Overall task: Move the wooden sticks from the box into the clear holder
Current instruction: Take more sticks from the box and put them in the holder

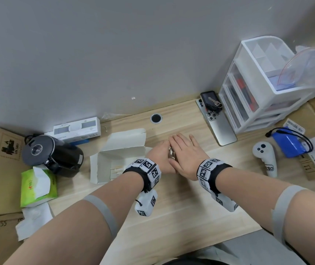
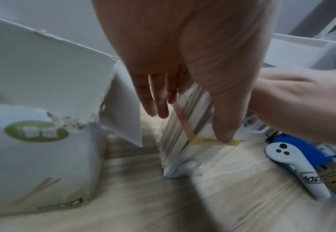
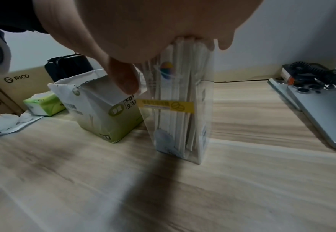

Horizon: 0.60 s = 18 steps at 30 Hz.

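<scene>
left hand (image 1: 158, 155) clamps tall clear plastic holder (image 3: 207, 109) steady on worktop (image 1: 172, 207), right of open white cardboard box (image 1: 122, 151); right hand (image 1: 185, 155) flat atop thin wooden sticks (image 3: 180, 78), probably tamping them down. few remain boxed.

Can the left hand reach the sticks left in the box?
Probably yes. The box lies open right beside the left hand, nothing covering its sticks, though that hand holds the holder now.

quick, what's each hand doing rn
left hand: holds the holder, thumb on one side, fingers on the other
right hand: open, palm flat on the tops of the sticks in the holder
</scene>
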Available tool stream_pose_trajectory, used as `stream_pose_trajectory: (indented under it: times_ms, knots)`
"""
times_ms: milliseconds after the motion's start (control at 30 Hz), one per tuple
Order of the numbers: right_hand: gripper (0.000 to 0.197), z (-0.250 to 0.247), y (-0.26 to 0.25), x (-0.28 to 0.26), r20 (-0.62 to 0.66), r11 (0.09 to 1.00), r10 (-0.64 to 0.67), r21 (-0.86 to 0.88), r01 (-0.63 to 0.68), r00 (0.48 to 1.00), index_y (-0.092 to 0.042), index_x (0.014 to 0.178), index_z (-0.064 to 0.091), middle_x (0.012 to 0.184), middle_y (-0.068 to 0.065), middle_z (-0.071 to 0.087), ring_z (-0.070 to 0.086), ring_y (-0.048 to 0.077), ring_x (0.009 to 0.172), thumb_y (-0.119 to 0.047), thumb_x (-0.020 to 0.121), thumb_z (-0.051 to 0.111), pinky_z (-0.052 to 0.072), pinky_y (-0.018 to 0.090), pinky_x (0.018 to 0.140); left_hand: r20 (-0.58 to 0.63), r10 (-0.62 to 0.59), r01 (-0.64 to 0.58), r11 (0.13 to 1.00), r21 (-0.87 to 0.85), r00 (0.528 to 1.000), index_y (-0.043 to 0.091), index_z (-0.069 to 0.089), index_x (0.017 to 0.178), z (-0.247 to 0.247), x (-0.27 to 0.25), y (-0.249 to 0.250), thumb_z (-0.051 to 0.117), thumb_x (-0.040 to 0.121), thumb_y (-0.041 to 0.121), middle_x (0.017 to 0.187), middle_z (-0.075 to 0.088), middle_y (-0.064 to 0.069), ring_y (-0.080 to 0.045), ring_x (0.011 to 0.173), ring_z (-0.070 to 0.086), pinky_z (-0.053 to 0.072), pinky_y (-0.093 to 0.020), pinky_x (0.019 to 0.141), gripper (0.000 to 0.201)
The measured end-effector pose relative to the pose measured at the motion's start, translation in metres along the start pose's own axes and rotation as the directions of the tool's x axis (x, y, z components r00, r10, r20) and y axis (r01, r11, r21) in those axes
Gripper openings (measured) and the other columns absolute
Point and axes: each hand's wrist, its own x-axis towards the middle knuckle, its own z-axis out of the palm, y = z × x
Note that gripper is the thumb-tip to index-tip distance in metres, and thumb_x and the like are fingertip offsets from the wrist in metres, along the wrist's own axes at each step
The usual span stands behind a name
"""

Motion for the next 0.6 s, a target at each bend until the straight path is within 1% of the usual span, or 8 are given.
stream_pose_trajectory:
  times_ms: [67,167,267,333,400,467,533,600]
  knots:
    - [0.083,0.001,0.0,0.0,0.0,1.0,-0.002,-0.012,0.002,1.0,-0.007,0.155,0.015,0.159,0.01,0.025,0.015,0.027,0.15,-0.058,0.089,0.014,0.009,0.054,0.12,0.017,-0.004,0.004,1.0,-0.003,1.0,0.025,0.048,0.128,0.0,0.0,0.0,0.079,0.051,0.04,0.109,0.063,0.009,-0.011,0.094,0.065,0.059,-0.034,0.082,0.084]
    - [0.079,-0.006,0.001,0.003,-0.013,0.999,-0.012,0.044,0.012,1.0,-0.01,0.154,0.021,0.156,0.008,0.029,0.02,0.025,0.147,-0.058,0.091,0.022,0.008,0.055,0.12,0.011,-0.004,0.004,1.0,-0.02,1.0,0.018,0.048,0.13,-0.007,-0.003,-0.001,0.082,0.052,0.037,0.114,0.063,0.004,-0.015,0.099,0.064,0.057,-0.033,0.087,0.087]
    - [0.062,-0.023,0.005,0.01,-0.176,0.982,0.04,0.191,-0.005,0.984,-0.015,0.144,0.039,0.146,0.005,0.041,0.035,0.021,0.138,-0.05,0.094,0.032,0.017,0.051,0.119,0.021,0.006,-0.005,0.998,-0.061,1.0,0.012,0.045,0.138,-0.026,-0.012,-0.005,0.086,0.057,0.033,0.122,0.055,-0.001,-0.017,0.104,0.056,0.05,-0.03,0.089,0.093]
    - [0.05,-0.042,0.008,0.019,-0.302,0.954,0.119,0.298,-0.025,0.946,-0.012,0.135,0.048,0.135,0.005,0.049,0.044,0.022,0.129,-0.04,0.095,0.038,0.032,0.042,0.112,0.038,-0.013,0.016,0.997,-0.078,0.999,0.017,0.049,0.135,-0.045,-0.021,-0.012,0.084,0.066,0.023,0.118,0.055,0.002,-0.015,0.093,0.056,0.05,-0.028,0.082,0.078]
    - [0.039,-0.061,0.01,0.034,-0.357,0.919,0.211,0.39,-0.06,0.91,-0.01,0.13,0.052,0.129,0.006,0.053,0.049,0.021,0.122,-0.028,0.096,0.044,0.039,0.035,0.104,0.003,-0.04,0.04,0.998,-0.054,0.999,0.02,0.059,0.117,-0.062,-0.03,-0.023,0.075,0.073,0.017,0.104,0.061,0.005,-0.016,0.086,0.059,0.054,-0.032,0.079,0.046]
    - [0.032,-0.08,0.006,0.051,-0.371,0.892,0.277,0.442,-0.094,0.886,-0.01,0.125,0.055,0.121,0.005,0.057,0.055,0.019,0.113,-0.02,0.095,0.048,0.041,0.029,0.095,-0.091,-0.115,0.111,0.993,-0.045,0.989,0.018,0.066,0.099,-0.078,-0.043,-0.041,0.064,0.08,0.013,0.09,0.067,0.004,-0.019,0.085,0.064,0.057,-0.034,0.077,0.019]
    - [0.028,-0.093,-0.008,0.067,-0.382,0.873,0.295,0.48,-0.084,0.876,-0.011,0.118,0.058,0.11,0.002,0.059,0.058,0.017,0.099,-0.017,0.092,0.05,0.043,0.027,0.087,-0.177,-0.226,0.222,0.974,-0.043,0.958,0.018,0.067,0.092,-0.091,-0.057,-0.064,0.058,0.084,0.014,0.084,0.067,0.005,-0.019,0.081,0.065,0.058,-0.033,0.073,0.013]
    - [0.023,-0.096,-0.03,0.077,-0.372,0.87,0.268,0.49,-0.057,0.889,-0.014,0.112,0.059,0.101,-0.002,0.062,0.058,0.016,0.088,-0.018,0.09,0.052,0.048,0.031,0.082,-0.189,-0.316,0.319,0.948,-0.018,0.93,0.019,0.067,0.09,-0.097,-0.07,-0.086,0.058,0.085,0.016,0.082,0.064,0.007,-0.018,0.081,0.064,0.055,-0.03,0.071,0.01]
